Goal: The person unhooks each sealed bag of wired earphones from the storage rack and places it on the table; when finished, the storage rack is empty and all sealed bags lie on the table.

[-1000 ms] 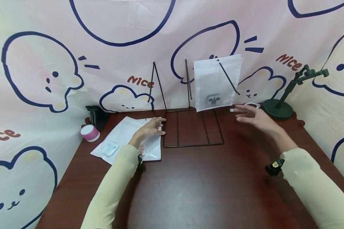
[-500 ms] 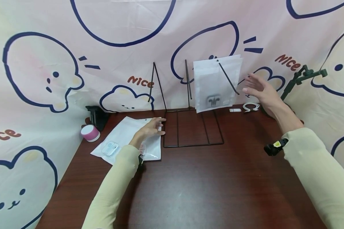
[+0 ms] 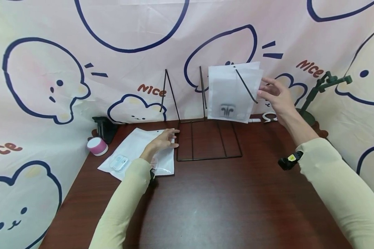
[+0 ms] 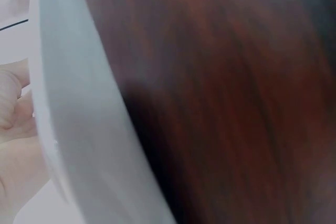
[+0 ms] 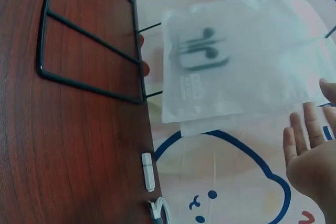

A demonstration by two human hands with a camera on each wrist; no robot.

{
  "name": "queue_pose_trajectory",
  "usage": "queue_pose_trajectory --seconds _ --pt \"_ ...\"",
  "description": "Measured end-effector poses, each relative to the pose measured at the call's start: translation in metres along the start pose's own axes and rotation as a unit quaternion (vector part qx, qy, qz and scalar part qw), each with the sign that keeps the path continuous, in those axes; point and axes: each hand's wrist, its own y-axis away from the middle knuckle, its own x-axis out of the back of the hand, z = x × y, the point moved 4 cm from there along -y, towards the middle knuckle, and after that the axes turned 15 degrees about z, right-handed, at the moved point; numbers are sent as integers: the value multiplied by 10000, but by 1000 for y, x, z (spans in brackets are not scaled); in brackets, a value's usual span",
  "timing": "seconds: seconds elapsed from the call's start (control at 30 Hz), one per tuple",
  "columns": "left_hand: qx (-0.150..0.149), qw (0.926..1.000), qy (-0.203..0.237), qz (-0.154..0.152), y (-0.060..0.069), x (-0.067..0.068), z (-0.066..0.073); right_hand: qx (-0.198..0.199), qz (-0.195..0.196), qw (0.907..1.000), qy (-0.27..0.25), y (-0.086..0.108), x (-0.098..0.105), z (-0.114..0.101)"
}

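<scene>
Red-brown table [image 3: 199,207] extends between our sleeves [image 3: 343,186] to the wire rack [image 3: 208,159]. Our left hand [image 3: 161,142] lies over the flat pouch [image 3: 132,143], fingers spread toward the rack; our right hand [image 3: 276,96], fingers apart, touches the right edge of the hanging pouch [image 3: 225,88]. Rack-hung, that pouch is translucent white with dark earphone shapes.

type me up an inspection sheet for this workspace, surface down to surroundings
Surface: brown table, wood-grained
Job's things: black wire rack; white hanging bag, layered, on the rack; flat bag at the rack's left
Clutter: pink-and-white tub, black stand, green stand, small white block
Grips: left grip over flat bag; right grip at hanging bag's right edge, pinch unclear
Cables: white cable, looped near green stand
Surroundings: cartoon-printed backdrop
</scene>
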Motion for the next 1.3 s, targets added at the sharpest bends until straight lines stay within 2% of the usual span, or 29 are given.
queue_pose_trajectory --seconds 0.13,0.37,0.57,0.9,1.3 --pt "28 10000 -33 -4 1 1 -1 97 100 9987 -491 2 -5 -6" --pt "130 9999 24 16 -1 1 -5 231 0 9993 -291 5 -18 -16" --pt "73 10000 54 2 0 -1 -2 266 200 9985 -446 15 -22 -22" --pt "120 9999 54 24 -2 0 -4 140 541 9975 -440 40 -9 -32" --pt "43 10000 73 -11 -2 0 -4 50 408 9942 -998 69 13 -32"
